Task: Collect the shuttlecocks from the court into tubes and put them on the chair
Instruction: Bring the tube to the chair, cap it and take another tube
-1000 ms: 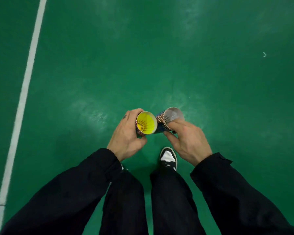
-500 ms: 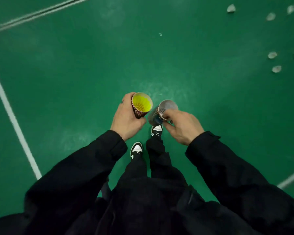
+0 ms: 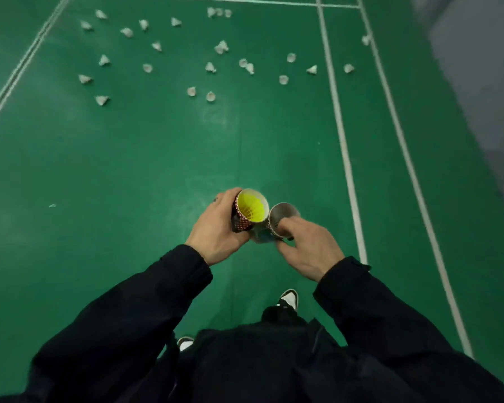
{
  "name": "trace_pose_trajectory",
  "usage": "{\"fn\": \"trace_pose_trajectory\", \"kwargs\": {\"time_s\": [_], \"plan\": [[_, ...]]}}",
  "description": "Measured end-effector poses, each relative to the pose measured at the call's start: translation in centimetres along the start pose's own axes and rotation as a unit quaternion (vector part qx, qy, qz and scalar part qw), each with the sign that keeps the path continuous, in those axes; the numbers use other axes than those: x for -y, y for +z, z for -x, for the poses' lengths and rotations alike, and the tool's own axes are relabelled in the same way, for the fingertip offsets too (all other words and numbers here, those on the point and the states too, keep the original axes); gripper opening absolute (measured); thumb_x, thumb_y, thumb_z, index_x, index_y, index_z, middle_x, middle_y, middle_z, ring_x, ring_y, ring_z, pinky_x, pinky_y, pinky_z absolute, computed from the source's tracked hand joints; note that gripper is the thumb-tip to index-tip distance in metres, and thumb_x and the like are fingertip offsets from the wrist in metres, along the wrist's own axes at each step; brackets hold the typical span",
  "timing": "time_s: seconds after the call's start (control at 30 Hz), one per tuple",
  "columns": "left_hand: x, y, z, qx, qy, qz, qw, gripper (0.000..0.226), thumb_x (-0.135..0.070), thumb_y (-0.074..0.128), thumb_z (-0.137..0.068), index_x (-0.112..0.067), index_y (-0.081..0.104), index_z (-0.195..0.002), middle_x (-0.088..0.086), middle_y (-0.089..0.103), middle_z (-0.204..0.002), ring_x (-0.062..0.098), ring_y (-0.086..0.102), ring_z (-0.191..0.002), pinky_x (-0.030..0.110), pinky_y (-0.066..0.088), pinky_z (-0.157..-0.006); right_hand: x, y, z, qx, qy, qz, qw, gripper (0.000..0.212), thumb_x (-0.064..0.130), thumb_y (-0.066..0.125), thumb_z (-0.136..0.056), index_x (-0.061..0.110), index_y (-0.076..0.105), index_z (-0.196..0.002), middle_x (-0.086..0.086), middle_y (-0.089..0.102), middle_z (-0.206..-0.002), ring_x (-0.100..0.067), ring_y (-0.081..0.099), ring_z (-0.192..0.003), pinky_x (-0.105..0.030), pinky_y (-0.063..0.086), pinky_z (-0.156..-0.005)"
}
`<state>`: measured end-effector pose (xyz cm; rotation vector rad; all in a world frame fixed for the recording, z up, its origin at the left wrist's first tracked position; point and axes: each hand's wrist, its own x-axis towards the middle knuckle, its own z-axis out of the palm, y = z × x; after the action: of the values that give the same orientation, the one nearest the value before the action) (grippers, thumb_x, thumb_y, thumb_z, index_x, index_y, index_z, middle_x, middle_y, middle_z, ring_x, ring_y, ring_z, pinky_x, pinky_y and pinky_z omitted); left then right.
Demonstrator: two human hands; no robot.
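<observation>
While my left hand and right hand each hold a tube, I must walk to the shuttlecocks at 12 o'clock.

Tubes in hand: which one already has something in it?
The tube in the left hand; yellow shows in its mouth, while the right hand's tube looks empty.

Both hands curled, gripping — arms forward.

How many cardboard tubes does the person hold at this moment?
2. The tube showing a yellow shuttlecock inside is in the left hand; the grey-mouthed patterned tube is in the right hand. Their rims touch.
</observation>
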<state>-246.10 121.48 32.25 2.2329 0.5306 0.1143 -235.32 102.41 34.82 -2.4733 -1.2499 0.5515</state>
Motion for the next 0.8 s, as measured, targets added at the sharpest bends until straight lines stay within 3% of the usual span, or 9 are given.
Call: {"fn": "trace_pose_trajectory", "kwargs": {"time_s": [0.23,0.4,0.6,0.73,0.8], "plan": [[-15.9,14.7,-12.5,0.116,0.115,0.001,0.987,0.08,-0.023,0.087,-0.076,-0.017,0.044,-0.143,0.007,0.057,-0.133,0.026,0.058,-0.117,0.04,0.048,-0.102,-17.6,-8.5,6.0,-0.105,0.195,-0.045,0.974,0.014,0.034,0.063,-0.094,0.021,0.059,-0.099,0.001,0.069,-0.104,-0.026,0.065,-0.091,-0.042,0.055,-0.079],[-25.5,22.9,-19.6,0.202,0.196,0.014,0.959,0.085,-0.025,0.091,-0.073,-0.014,0.045,-0.143,-0.004,0.054,-0.128,0.013,0.053,-0.113,0.024,0.04,-0.101,-27.9,-13.7,8.7,-0.142,0.286,-0.076,0.945,0.012,0.033,0.062,-0.096,0.024,0.057,-0.101,0.003,0.071,-0.106,-0.022,0.068,-0.091,-0.042,0.056,-0.078],[-32.8,33.5,-31.0,0.337,0.266,-0.009,0.903,0.08,-0.029,0.091,-0.067,-0.024,0.049,-0.134,-0.006,0.052,-0.126,0.012,0.054,-0.113,0.037,0.046,-0.104,-41.5,-19.1,8.2,-0.172,0.352,-0.082,0.917,0.009,0.028,0.062,-0.095,0.024,0.058,-0.103,0.005,0.067,-0.114,-0.023,0.066,-0.095,-0.04,0.054,-0.08],[-38.4,41.2,-39.3,0.43,0.318,-0.042,0.844,0.092,-0.033,0.092,-0.062,-0.025,0.048,-0.142,-0.006,0.043,-0.145,0.015,0.046,-0.134,0.035,0.037,-0.118,-52.0,-23.5,6.7,-0.198,0.399,-0.091,0.891,0.005,0.027,0.063,-0.096,0.026,0.061,-0.101,0.006,0.067,-0.117,-0.019,0.065,-0.095,-0.037,0.053,-0.083],[-41.9,44.6,-43.0,0.453,0.345,-0.066,0.819,0.101,-0.039,0.093,-0.061,-0.028,0.044,-0.149,-0.009,0.024,-0.163,0.018,0.016,-0.155,0.04,0.019,-0.128,-56.6,-26.2,6.2,-0.198,0.414,-0.099,0.883,0.014,0.029,0.061,-0.098,0.026,0.066,-0.111,0.007,0.067,-0.122,-0.018,0.064,-0.103,-0.036,0.051,-0.09]]}}
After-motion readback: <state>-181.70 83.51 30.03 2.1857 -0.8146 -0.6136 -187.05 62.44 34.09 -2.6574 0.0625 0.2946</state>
